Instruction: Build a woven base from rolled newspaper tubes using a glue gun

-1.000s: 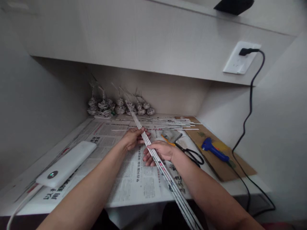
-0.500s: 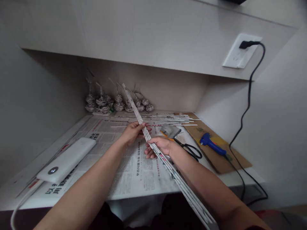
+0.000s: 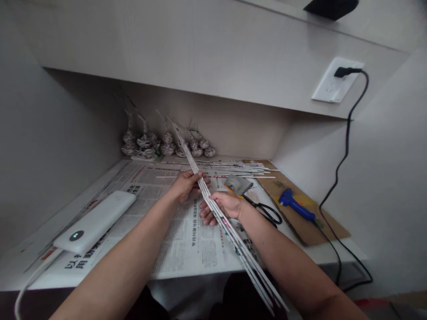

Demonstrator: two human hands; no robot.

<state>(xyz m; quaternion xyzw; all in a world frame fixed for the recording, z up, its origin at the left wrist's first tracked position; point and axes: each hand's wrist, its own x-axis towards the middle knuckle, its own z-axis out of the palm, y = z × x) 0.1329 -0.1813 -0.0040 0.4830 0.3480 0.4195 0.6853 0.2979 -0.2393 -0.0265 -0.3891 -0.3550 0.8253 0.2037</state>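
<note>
A bundle of long thin rolled paper sticks (image 3: 189, 156) slants across the middle, its far tips toward the back and its near ends past the table's front edge. My left hand (image 3: 188, 184) grips the bundle from the left, thumb on top. Just nearer to me, my right hand (image 3: 225, 205) holds the same sticks, thumb over them and fingers curled beneath. Below my right hand the near ends fan apart slightly. Under both hands lies printed newspaper (image 3: 173, 249).
Several woven gourd shapes (image 3: 145, 141) stand at the back left. More paper sticks (image 3: 253, 168) lie behind my hands. Black-handled scissors (image 3: 267, 211), a grey cloth-like piece (image 3: 238, 183) and a blue glue gun (image 3: 296, 206) on cardboard (image 3: 320, 233) are right; a white power bank (image 3: 96, 220) is left.
The near ends of the sticks have spread apart and swung a little to the left. Both hands keep their hold in nearly the same place. The view has shifted slightly.
</note>
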